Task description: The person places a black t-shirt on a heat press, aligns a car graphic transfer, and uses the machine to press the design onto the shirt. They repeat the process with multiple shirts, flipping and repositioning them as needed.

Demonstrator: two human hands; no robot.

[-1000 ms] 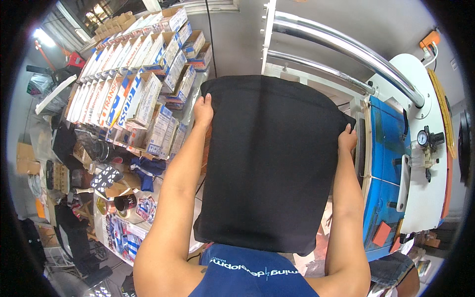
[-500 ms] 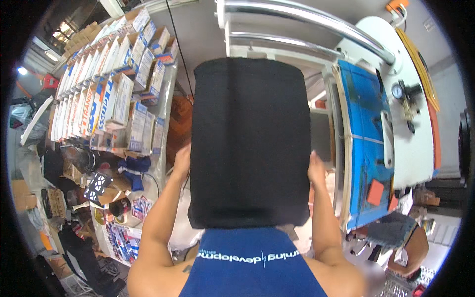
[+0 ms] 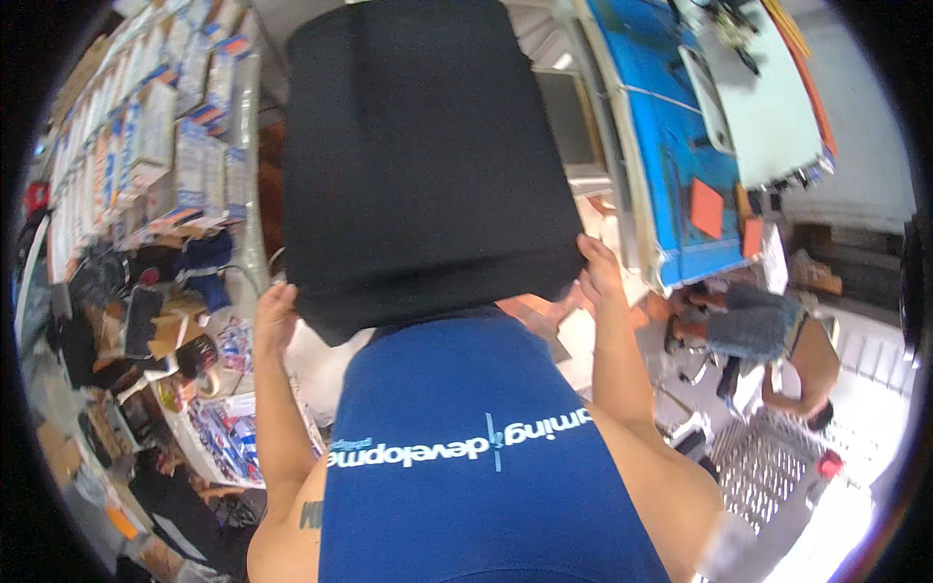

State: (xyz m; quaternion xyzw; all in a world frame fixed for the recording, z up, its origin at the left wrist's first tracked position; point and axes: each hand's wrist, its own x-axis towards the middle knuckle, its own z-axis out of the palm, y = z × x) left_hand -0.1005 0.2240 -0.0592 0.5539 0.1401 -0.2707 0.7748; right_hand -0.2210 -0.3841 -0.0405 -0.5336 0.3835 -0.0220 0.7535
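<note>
A black cloth (image 3: 423,165) lies smooth over a broad flat slab-like form in front of me; what is under it is hidden. Its near edge hangs loose just above my blue shirt. At the near left corner of the cloth, my left hand (image 3: 278,316) is closed, with the thumb and fingers pinching the edge. My right hand (image 3: 601,269) grips the near right corner in the same way, a little farther off. Both forearms reach up along the sides of my body.
Rows of long white boxes (image 3: 146,146) fill a shelf at the left, above a cluttered table (image 3: 199,394). At the right stand a blue-covered machine bed (image 3: 646,146) and a white panel (image 3: 768,117). Another person (image 3: 758,330) is beyond, near a grey perforated crate (image 3: 763,466).
My hands have slid from the middle of the cloth's sides to its near corners and now pinch the edge. The view has tilted, and the cloth sits higher and farther left.
</note>
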